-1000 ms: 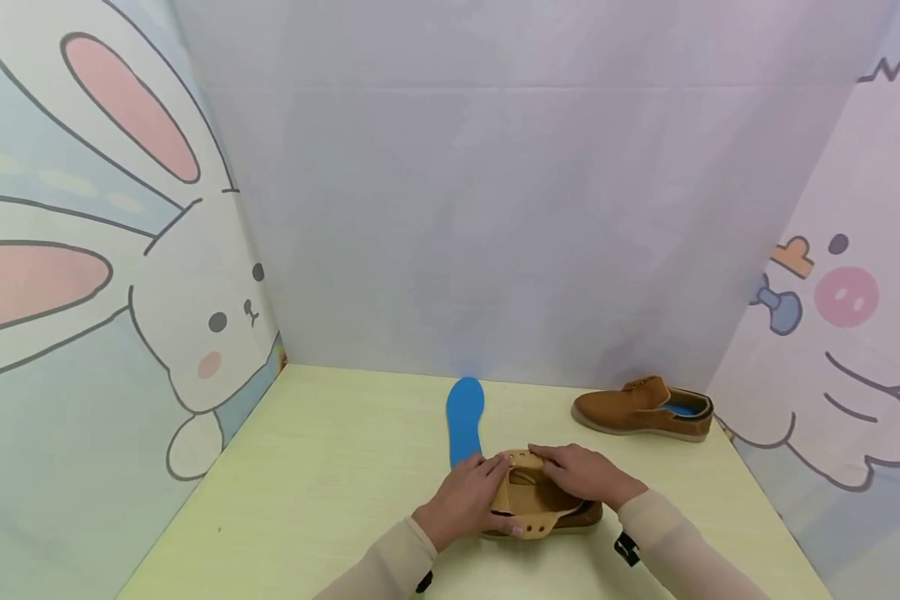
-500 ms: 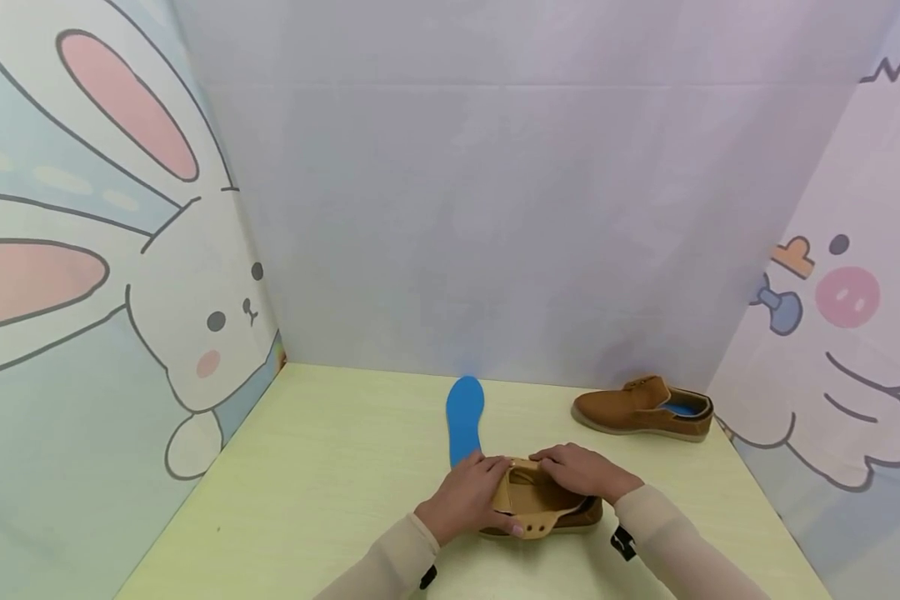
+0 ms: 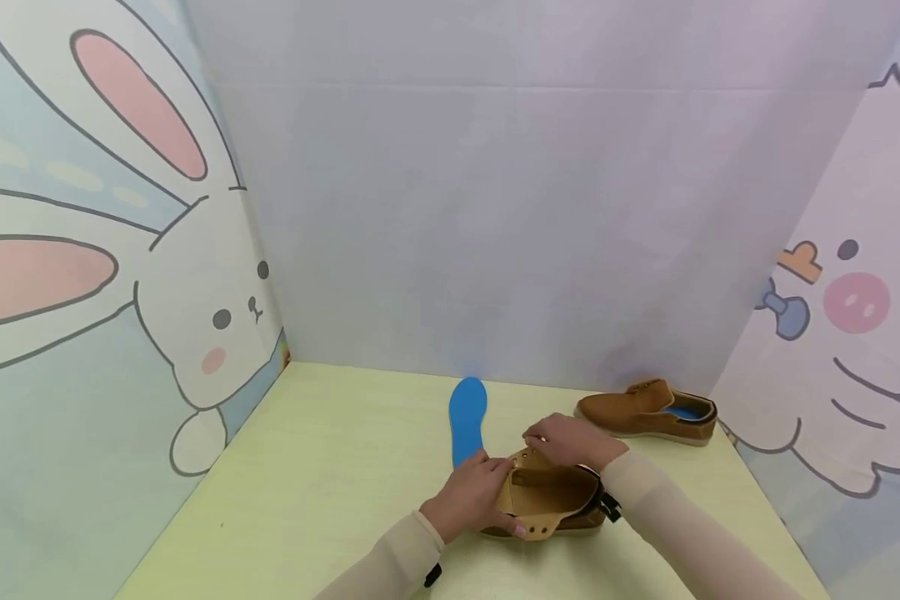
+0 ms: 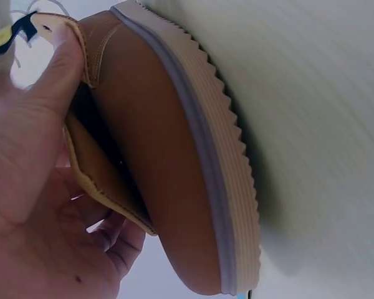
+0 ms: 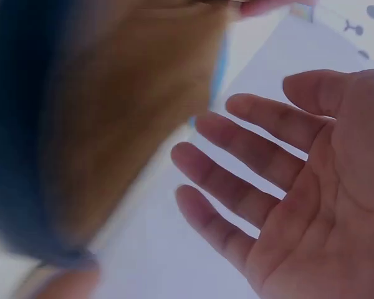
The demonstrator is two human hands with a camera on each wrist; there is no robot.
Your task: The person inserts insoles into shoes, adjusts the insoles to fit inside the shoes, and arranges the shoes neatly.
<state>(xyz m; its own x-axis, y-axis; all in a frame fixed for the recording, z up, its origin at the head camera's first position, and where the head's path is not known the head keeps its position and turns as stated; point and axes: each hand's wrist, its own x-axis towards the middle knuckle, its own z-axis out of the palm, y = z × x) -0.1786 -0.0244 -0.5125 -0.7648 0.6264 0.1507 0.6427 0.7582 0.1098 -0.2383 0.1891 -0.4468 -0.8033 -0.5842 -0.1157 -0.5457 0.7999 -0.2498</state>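
Observation:
A brown shoe [image 3: 579, 525] lies on the table with its toe to the left and its tan eyelet flaps spread. My left hand [image 3: 468, 498] grips it at the front of the opening. In the left wrist view the thumb lies on the near flap, and the other fingers reach behind the tongue [image 4: 103, 171]. My right hand [image 3: 566, 440] hovers over the far side of the opening. Its fingers [image 5: 255, 124] are loosely spread and hold nothing in the right wrist view, where the blurred shoe fills the left side.
A blue insole [image 3: 467, 417] lies flat behind my left hand, its near end hidden. At the back right stands a second brown shoe [image 3: 615, 412] with blue showing inside. Cartoon-printed side walls and a pale back wall [image 3: 495, 233] enclose the table [image 3: 330, 467].
My right hand has come up out of the shoe's opening and shifted toward the back, uncovering more of the inside. The left hand keeps its grip in place.

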